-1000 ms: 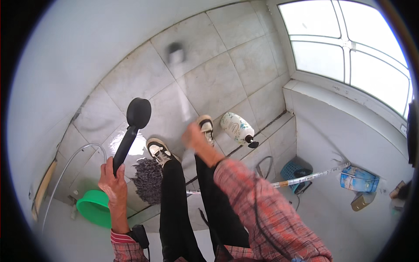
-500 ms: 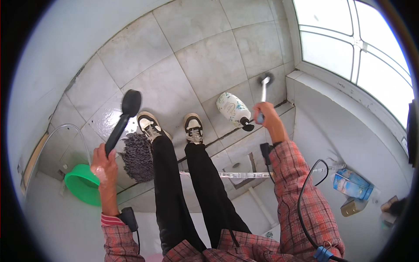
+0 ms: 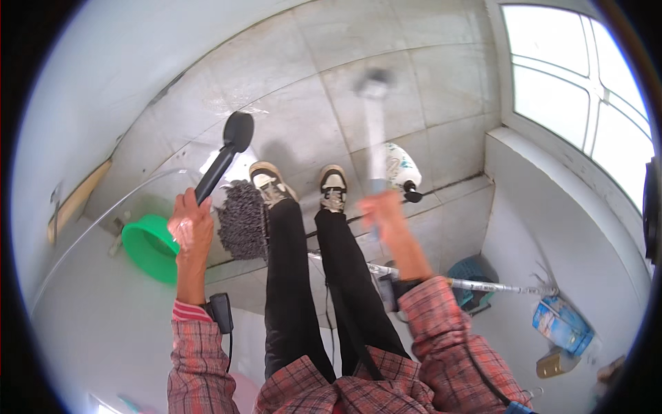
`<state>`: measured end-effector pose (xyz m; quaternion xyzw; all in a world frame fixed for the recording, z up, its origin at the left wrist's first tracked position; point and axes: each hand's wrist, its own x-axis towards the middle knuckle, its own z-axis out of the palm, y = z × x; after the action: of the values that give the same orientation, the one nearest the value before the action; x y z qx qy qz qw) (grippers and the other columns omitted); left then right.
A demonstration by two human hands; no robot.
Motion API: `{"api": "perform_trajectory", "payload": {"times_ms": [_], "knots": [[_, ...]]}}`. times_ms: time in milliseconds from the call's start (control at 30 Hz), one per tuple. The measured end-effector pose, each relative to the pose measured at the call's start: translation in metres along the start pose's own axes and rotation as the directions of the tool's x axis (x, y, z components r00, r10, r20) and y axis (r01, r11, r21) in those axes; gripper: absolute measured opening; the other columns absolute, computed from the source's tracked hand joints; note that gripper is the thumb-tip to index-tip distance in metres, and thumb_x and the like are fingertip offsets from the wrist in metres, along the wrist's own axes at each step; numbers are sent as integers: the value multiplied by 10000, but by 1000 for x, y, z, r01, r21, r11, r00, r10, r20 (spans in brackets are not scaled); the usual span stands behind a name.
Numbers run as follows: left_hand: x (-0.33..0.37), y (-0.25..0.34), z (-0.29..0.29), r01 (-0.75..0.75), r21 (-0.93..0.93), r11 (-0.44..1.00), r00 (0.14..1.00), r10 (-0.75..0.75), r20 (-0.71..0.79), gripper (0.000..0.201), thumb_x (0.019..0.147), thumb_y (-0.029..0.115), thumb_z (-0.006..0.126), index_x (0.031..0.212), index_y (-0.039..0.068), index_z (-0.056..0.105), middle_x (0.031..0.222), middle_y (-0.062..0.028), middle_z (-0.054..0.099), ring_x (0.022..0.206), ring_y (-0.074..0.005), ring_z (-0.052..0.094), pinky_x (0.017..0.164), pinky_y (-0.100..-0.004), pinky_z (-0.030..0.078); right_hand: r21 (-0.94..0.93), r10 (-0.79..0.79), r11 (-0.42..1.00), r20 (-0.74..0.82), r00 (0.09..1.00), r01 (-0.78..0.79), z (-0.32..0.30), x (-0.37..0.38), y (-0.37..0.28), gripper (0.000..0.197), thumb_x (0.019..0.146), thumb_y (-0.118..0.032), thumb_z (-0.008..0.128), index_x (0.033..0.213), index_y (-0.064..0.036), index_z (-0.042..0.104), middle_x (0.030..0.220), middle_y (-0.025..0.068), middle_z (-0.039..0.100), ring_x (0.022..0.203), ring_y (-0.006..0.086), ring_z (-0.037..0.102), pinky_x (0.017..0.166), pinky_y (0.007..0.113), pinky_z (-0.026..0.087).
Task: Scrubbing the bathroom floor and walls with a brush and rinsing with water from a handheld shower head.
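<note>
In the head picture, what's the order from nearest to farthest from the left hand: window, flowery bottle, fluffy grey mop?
From the left hand:
1. Fluffy grey mop: floor, just right.
2. Flowery bottle: floor, farther right.
3. Window: upper right.

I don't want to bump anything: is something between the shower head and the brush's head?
Nothing visible: in this view, only floor tiles show between the shower head in your left hand and the blurred brush in your right hand.

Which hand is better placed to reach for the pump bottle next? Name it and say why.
Right, I'd judge: the right hand is close to the pump bottle, though it grips a white-handled tool. The left hand is much farther off, holding the black shower head.
</note>
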<state>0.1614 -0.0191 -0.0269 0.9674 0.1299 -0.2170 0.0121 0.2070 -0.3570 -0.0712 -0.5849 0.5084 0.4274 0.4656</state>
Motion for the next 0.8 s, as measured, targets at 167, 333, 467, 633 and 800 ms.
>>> {"api": "perform_trajectory", "payload": {"times_ms": [167, 333, 467, 633, 800], "knots": [[-19, -19, 15, 18, 78, 997, 998, -22, 60, 282, 759, 239, 641, 942, 59, 525, 779, -102, 535, 646, -288, 579, 514, -376, 473, 158, 12, 987, 1, 1000, -12, 26, 46, 21, 175, 698, 15, 506, 526, -19, 495, 464, 80, 437, 374, 178, 453, 334, 314, 343], [-27, -43, 43, -114, 137, 984, 987, 96, 132, 243, 751, 232, 634, 848, 42, 518, 762, -115, 527, 642, -280, 570, 532, -401, 479, 13, 183, 980, 335, 924, -198, 179, -6, 63, 145, 676, 59, 525, 543, 21, 482, 479, 72, 423, 331, 181, 405, 319, 323, 317], [-38, -99, 35, 194, 92, 977, 974, -203, 99, 246, 726, 226, 647, 810, 42, 507, 776, -137, 535, 678, -306, 584, 545, -434, 482, -238, 315, 946, 497, 809, -223, 205, -37, 28, 162, 705, -63, 628, 609, -57, 497, 487, 22, 439, 362, 135, 421, 330, 289, 315], [-22, -125, 24, 229, -47, 972, 973, -230, -12, 237, 719, 214, 644, 797, 44, 497, 743, -141, 525, 653, -315, 574, 522, -422, 475, -167, -147, 976, -23, 989, 141, 96, 41, -23, 497, 828, -515, 513, 710, -34, 540, 501, 10, 429, 397, 127, 429, 361, 289, 371], [-19, -110, 42, 245, -277, 929, 957, -278, -84, 245, 683, 164, 666, 825, 45, 505, 718, -127, 498, 604, -311, 545, 491, -408, 445, -383, -470, 855, -285, 835, 351, 72, 164, -95, 300, 852, -274, 464, 627, -79, 425, 487, 40, 409, 364, 171, 439, 326, 328, 357]]}}
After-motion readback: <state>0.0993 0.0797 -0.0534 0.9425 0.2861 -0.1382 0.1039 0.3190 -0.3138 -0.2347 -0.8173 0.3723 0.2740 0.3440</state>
